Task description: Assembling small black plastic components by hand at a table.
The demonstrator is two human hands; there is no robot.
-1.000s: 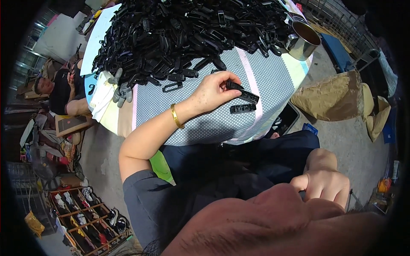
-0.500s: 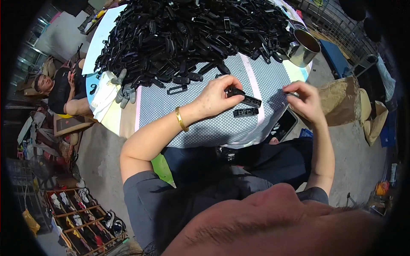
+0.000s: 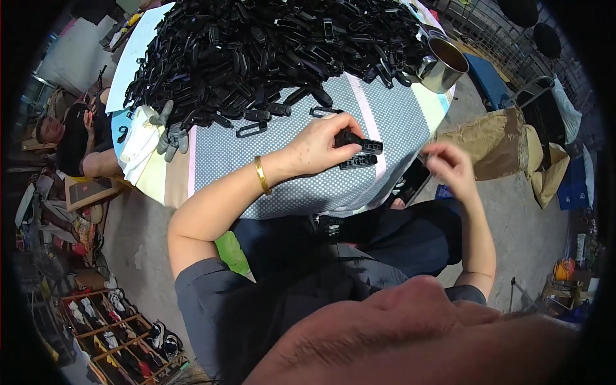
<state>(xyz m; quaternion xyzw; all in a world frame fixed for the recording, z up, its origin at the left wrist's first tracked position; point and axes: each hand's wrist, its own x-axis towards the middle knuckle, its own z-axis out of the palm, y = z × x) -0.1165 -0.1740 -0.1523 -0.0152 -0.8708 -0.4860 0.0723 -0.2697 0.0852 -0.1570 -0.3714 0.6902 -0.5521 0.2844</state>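
Right hand (image 3: 451, 168) lowered, hold unclear; left grip (image 3: 319, 146) pinching black part (image 3: 372, 146), long axis rightward.

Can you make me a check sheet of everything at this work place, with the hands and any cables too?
Surface: grey dotted tablecloth with pink stripes.
Job's things: heap of small black plastic pieces; slim black piece held; second black piece beside it.
Clutter: shiny metal mug, grey glove, crumpled white cloth.
Hands: left hand grips the slim black piece; right hand near the tablecloth's right edge, contents unclear.
Cables: nothing seen.
Surroundings: crinkled brown sack, sectioned wooden rack, another person.
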